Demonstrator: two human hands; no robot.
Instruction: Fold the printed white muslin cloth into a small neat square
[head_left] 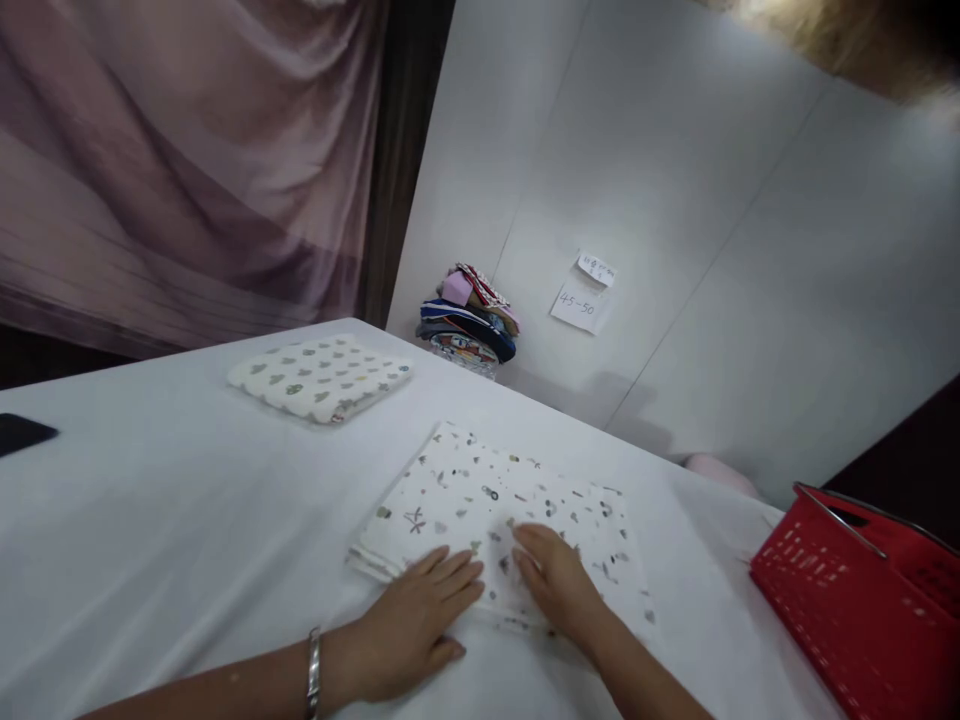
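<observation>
A white cloth (480, 500) printed with small leaf and plant-like figures lies folded into a flat rectangle in front of me. My left hand (420, 615), with a silver bracelet at the wrist, rests palm down across its near left edge, fingers stretched out. Over the near middle of the same cloth is my right hand (559, 580), fingers slightly curved and thumb apart, with nothing visible in it. Farther off to the left lies a second folded cloth (322, 378), thicker, with grey-green cloud-like shapes.
The white-covered table (187, 500) carries both cloths. A red basket (862, 590) with a metal handle stands at the right. A dark flat object (22, 433) sits at the left edge. Beyond the far edge, folded fabrics (469, 318) are piled near a wall with paper notes (583, 300).
</observation>
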